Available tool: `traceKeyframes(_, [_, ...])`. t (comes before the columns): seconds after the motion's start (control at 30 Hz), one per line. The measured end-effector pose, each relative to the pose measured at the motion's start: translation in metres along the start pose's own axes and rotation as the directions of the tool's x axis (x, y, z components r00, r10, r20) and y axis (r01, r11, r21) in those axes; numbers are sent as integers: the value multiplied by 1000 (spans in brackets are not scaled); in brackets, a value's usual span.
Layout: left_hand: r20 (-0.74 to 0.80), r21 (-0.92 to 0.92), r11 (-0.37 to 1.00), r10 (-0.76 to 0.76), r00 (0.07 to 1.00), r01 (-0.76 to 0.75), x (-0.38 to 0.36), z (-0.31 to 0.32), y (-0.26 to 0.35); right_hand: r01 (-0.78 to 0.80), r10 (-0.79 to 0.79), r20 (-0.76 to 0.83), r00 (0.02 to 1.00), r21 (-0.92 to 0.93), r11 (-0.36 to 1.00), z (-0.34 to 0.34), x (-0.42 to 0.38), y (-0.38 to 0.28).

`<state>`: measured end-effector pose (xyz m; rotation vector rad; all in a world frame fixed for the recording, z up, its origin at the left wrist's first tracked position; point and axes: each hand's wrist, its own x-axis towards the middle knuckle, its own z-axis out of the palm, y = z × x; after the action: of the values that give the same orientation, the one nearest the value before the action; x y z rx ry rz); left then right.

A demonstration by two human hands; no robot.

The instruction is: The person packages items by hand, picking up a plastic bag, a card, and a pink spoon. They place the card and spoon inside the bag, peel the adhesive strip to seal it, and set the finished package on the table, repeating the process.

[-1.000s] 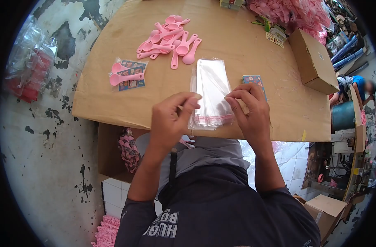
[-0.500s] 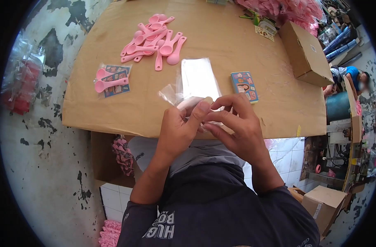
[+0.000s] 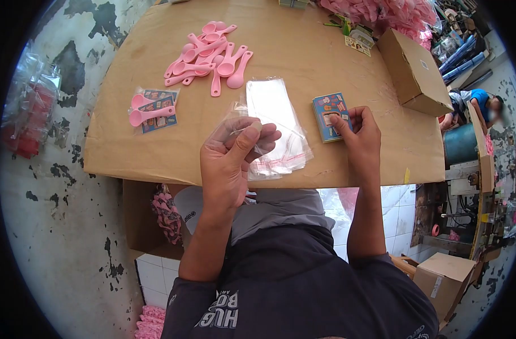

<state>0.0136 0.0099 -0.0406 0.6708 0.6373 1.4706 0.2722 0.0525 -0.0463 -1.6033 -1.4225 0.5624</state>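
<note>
My left hand is raised over the near edge of the table, its thumb pressed on a clear plastic bag that drapes around the fingers. Beside it lies a stack of clear plastic bags with a pinkish strip at the near end. My right hand grips the right side of a stack of blue printed cards, thumb on top and fingers around the edge. Farther left, a bag with pink spoons and a printed card lies flat. A heap of pink measuring spoons is behind it.
The table is covered in brown paper. A cardboard box stands at the right, near a pink pile at the back. A peeling wall borders the left, and another person is at far right.
My hands have separated. The right hand has moved right and up onto the card stack, while the left has shifted slightly left with the plastic bag, uncovering the near end of the bag stack.
</note>
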Motion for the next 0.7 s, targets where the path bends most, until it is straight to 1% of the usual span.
traceKeyframes(0.07, [-13,9,1000,25,1000,-25,1,-2,-1,-23,23,-1,1000,-33,999,-6,4,3])
traceKeyframes(0.13, [-8,-44,998,37,999,-37,2,-3,0,-43,43,5,999,-63,997,-6,7,5])
traceKeyframes(0.2, [-27,-62,997,37,999,-38,2,0,2,162,-181,-111,977,-161,973,-4,5,3])
traceKeyframes(0.23, [-39,-81,996,31,999,-34,3,1,3,166,-185,-109,977,-160,973,-4,2,-2])
traceKeyframes(0.3, [-42,-94,995,35,998,-39,4,2,3,226,-252,-257,933,-126,966,-3,-7,-20])
traceKeyframes(0.33, [-45,-106,994,34,998,-39,4,2,3,227,-252,-255,934,-124,966,-1,-14,-28])
traceKeyframes(0.37, [-45,-103,994,34,998,-38,4,3,4,173,-154,-121,981,160,972,0,-22,-34])
traceKeyframes(0.4, [-43,-96,995,29,999,-33,5,5,4,67,-90,35,995,419,905,1,-31,-38])
traceKeyframes(0.43, [-38,-90,996,24,999,-28,5,7,3,6,-69,141,988,406,914,2,-39,-41])
traceKeyframes(0.5, [-34,-68,997,33,999,-35,6,10,0,-191,14,337,941,500,845,5,-51,-57])
traceKeyframes(0.53, [-40,-45,998,46,998,-48,5,11,0,-191,15,334,942,501,844,6,-51,-59])
traceKeyframes(0.6, [-36,-23,999,45,998,-46,2,14,-1,-262,1,459,889,506,822,8,-51,-62])
traceKeyframes(0.63, [-33,-4,999,45,998,-45,1,15,-1,-259,-3,458,889,510,820,11,-51,-65])
traceKeyframes(0.7, [-22,0,999,45,999,-45,2,14,-2,-207,-29,376,926,570,795,15,-53,-69])
